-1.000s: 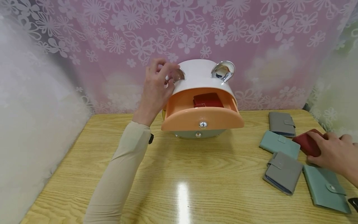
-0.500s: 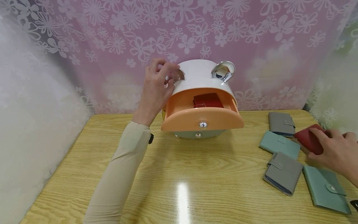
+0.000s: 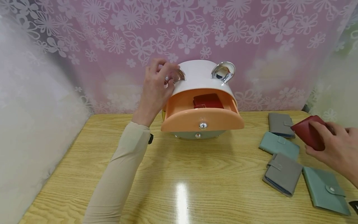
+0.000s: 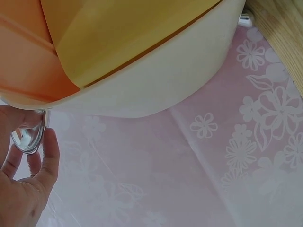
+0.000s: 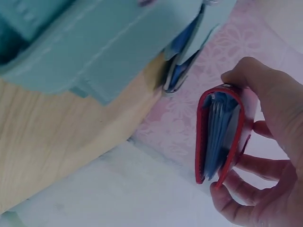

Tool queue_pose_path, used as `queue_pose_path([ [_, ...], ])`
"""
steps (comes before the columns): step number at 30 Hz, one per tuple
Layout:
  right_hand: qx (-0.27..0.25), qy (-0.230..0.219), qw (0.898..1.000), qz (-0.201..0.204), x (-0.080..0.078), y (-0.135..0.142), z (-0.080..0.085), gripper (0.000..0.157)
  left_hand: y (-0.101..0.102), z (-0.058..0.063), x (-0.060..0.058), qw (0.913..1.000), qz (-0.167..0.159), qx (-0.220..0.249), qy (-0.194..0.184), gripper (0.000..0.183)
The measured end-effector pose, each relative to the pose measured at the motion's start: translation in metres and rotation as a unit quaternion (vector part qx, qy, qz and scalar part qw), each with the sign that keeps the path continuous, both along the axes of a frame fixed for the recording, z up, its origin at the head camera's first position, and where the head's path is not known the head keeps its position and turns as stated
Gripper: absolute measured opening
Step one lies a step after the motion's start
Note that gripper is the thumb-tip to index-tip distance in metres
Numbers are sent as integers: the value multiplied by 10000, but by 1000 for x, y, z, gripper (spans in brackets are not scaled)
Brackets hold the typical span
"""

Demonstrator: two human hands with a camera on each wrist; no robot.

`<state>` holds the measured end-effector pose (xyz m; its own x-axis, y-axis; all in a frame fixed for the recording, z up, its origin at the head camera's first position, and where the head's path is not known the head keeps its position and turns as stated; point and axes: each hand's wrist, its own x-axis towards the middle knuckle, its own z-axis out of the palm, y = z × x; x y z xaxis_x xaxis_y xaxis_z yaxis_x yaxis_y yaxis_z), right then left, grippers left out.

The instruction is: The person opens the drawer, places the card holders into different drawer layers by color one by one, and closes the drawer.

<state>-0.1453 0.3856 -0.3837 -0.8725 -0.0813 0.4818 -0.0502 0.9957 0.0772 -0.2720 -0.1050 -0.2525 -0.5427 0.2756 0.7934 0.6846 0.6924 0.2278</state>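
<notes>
A white drawer box [image 3: 199, 72] with two shiny silver ears stands at the back of the table. My left hand [image 3: 156, 84] grips its left ear [image 4: 29, 138], with fingers and thumb curled about the ear. The orange top drawer [image 3: 181, 120] is pulled out, and a red wallet [image 3: 209, 100] lies inside. At the right, my right hand [image 3: 337, 146] pinches another red wallet [image 3: 309, 132] above the table. In the right wrist view this red card wallet [image 5: 220, 135] shows its edge, with bluish card sleeves between the covers.
Around the right hand lie a grey wallet [image 3: 280, 123], a light green wallet [image 3: 279, 144], a second grey wallet [image 3: 283, 174] and a larger green wallet [image 3: 321, 186]. Below the orange drawer sits a green drawer [image 3: 187, 134]. Flowered pink cloth [image 3: 117, 46] hangs behind the table.
My right hand has lifted the red wallet off the table, rising and tilting it. The left hand stays on the ear, and the drawer has not moved.
</notes>
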Motion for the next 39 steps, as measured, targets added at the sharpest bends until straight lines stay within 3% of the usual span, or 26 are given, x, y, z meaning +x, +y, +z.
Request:
queue_pose_path([
  [4,-61,296,9992,264,2,-5,5,89,0,0,0,10000,34,-39,-46,30],
  [6,-28,527,9975,468,2,-7,8,68,0,0,1,10000,63,-52,-55,29],
  [7,-35,607,9967,540,1,-9,10,67,0,0,1,9999,68,-41,-66,30],
  [11,-100,950,9924,778,0,-17,17,117,0,0,1,9999,102,-65,-52,29],
  [17,-175,919,9929,741,3,-32,27,119,0,0,1,9999,48,-97,60,30],
  [23,-132,1156,9871,1100,1,-43,35,113,-1,1,1,9999,12,-105,78,30],
  [39,-8,1470,9773,1529,3,-69,58,105,-1,2,1,9999,16,-102,139,31],
])
